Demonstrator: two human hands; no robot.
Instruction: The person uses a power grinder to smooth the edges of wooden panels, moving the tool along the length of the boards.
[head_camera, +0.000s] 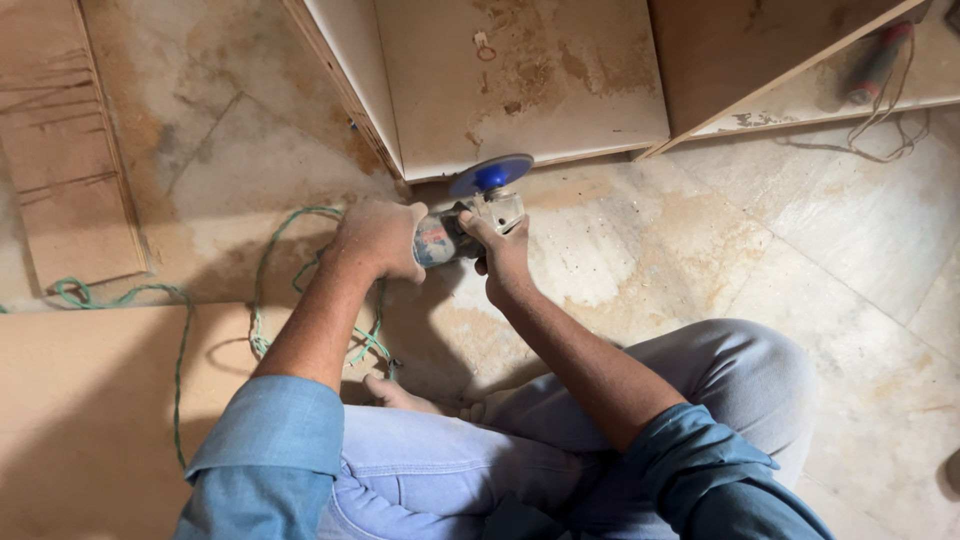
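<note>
Rolled blue shirt sleeves (270, 430) and my light blue jeans (450, 470) fill the bottom of the view; I am sitting on the floor with my right knee raised and a bare foot (400, 395) tucked under. Both forearms reach forward to a small angle grinder (470, 215) held just above the dusty marble floor (800, 230). My left hand (378, 238) is closed around the rear of the grinder's body. My right hand (500, 250) grips the front of the tool, just behind its metal head, fingers curled around it. A blue disc (491, 174) sits on the head, tilted up and close to the lower edge of a pale plywood panel (520, 80) that stands in front of me. A green cord (270, 290) loops over the floor beside my left arm and runs across a flat board (90, 400) at lower left. Another board (60, 150) lies at upper left. Far off at upper right, a red-handled tool (878, 62) with a coiled cable rests on the floor.
</note>
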